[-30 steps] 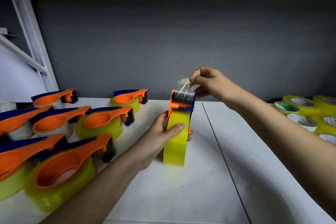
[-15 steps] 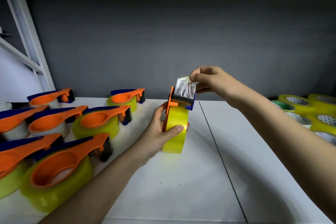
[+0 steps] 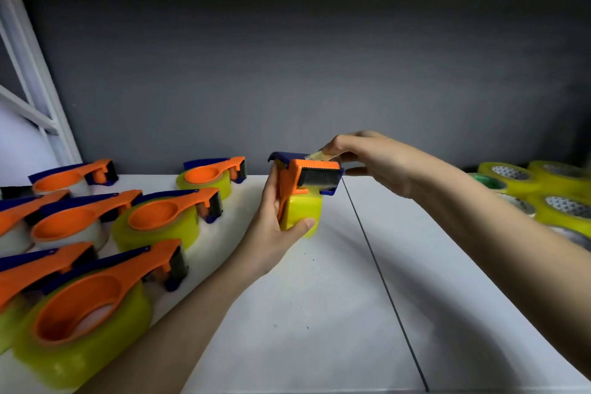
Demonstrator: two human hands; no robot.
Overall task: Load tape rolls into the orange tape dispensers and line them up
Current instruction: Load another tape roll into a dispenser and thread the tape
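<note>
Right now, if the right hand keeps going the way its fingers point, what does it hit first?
Likely the held dispenser: the right hand points left, fingertips pinching a tape end at its cutter. Depth unclear.

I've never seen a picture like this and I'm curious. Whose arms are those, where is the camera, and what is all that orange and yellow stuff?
The arms belong to a person, and the camera sits on their head, looking down at a white table. That is why you see both arms reaching forward.

The left hand holds an orange plastic tape dispenser with a yellow tape roll inside. The right hand pinches the loose clear tape end at the dispenser's toothed cutter.

On the left lie more orange dispensers already loaded with tape rolls. On the right waits a pile of spare yellow tape rolls without dispensers.

The person is filling dispensers one at a time.
</note>
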